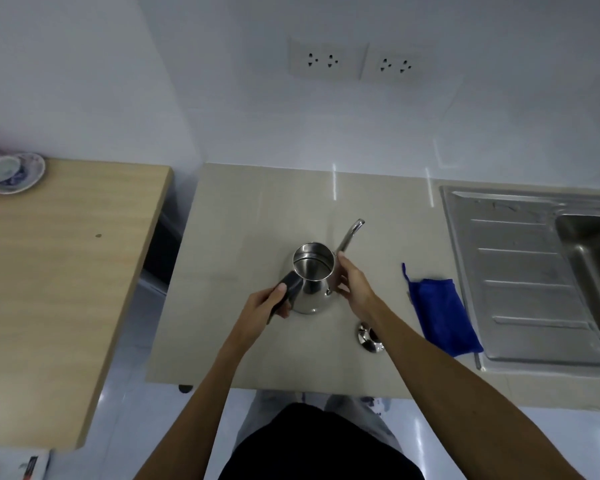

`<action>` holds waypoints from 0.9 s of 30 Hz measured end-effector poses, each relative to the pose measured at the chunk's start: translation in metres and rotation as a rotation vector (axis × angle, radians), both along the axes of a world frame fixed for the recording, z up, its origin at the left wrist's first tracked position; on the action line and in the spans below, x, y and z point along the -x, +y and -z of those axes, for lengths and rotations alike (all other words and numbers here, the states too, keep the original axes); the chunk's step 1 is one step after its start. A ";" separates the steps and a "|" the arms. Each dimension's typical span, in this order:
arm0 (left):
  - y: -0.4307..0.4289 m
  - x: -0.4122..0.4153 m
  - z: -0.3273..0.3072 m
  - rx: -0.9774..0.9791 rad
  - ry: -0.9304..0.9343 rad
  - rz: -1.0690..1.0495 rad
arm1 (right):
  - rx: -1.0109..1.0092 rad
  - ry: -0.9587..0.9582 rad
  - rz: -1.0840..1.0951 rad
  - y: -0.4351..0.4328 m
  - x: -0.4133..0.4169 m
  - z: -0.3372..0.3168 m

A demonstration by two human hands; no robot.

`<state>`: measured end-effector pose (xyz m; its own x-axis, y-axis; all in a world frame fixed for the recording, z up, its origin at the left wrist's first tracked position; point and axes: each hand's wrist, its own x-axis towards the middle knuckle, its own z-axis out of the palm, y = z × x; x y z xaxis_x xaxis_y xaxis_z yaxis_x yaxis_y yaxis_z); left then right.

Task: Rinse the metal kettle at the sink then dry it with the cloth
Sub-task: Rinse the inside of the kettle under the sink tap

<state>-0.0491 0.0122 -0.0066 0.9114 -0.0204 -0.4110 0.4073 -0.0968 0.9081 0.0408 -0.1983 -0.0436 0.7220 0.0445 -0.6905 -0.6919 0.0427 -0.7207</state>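
A shiny metal kettle (311,271) with a long thin spout stands upright and lidless on the beige counter (243,237). My left hand (269,303) is closed around its dark handle on the left side. My right hand (352,284) rests against the kettle's right side, fingers spread on the body below the spout. The kettle's lid (368,337) lies on the counter just right of my right forearm. A folded blue cloth (442,313) lies beside the steel sink (520,271) at the right.
The sink's ribbed draining board (527,282) and part of the basin (593,258) fill the right edge. A wooden table (59,271) at the left carries a cup on a saucer (13,172). Two wall sockets (357,62) sit above the counter.
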 end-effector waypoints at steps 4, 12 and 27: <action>-0.010 0.000 -0.006 0.037 -0.011 -0.020 | -0.101 0.029 0.014 -0.004 0.000 -0.002; -0.076 0.008 -0.040 0.076 -0.109 -0.096 | -0.253 0.024 0.179 -0.053 0.025 -0.027; -0.395 0.081 -0.080 0.188 -0.092 0.458 | -0.172 -0.185 0.473 -0.387 0.156 -0.091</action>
